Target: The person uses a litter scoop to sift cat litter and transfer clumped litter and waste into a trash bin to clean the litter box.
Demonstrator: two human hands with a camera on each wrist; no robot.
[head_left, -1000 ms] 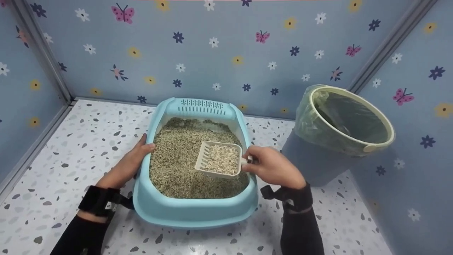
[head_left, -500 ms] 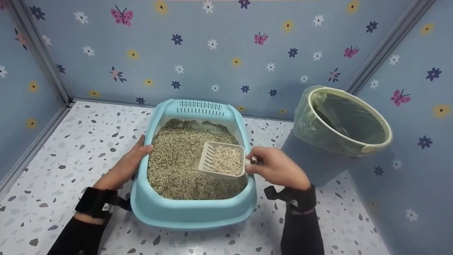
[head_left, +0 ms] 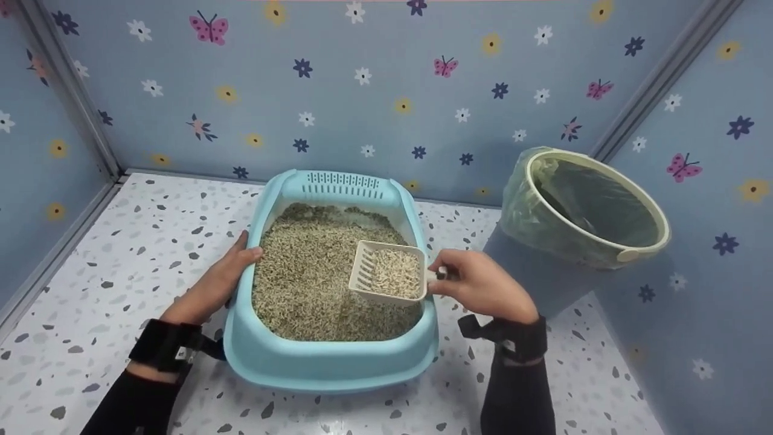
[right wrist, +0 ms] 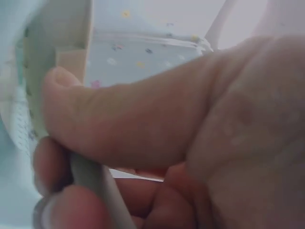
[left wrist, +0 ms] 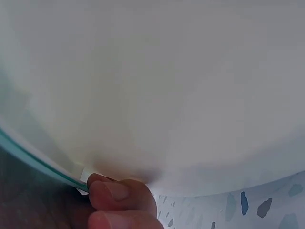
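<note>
A light-blue litter box (head_left: 329,365) full of greenish-brown pellet litter (head_left: 302,275) stands on the surface before me. My left hand (head_left: 211,284) grips its left rim, thumb over the top; in the left wrist view the fingertips (left wrist: 121,193) bend under the edge. Over the box's right side hangs a whitish litter scoop (head_left: 362,269), carrying a heap of paler pellets. My right hand (head_left: 483,284) holds the scoop by its short handle, between thumb and curled fingers. The palm hides most of the handle in the head view.
At the right stands a tall grey-blue bin (head_left: 519,266) with a cream ring (head_left: 665,226) over a greenish bin bag (head_left: 516,211). Flowered blue panels (head_left: 362,109) rise behind and at both sides. The speckled white surface (head_left: 115,260) lies under the box.
My right hand has moved the loaded scoop a little to the right, toward the box's right rim. The left hand keeps its grip on the left rim.
</note>
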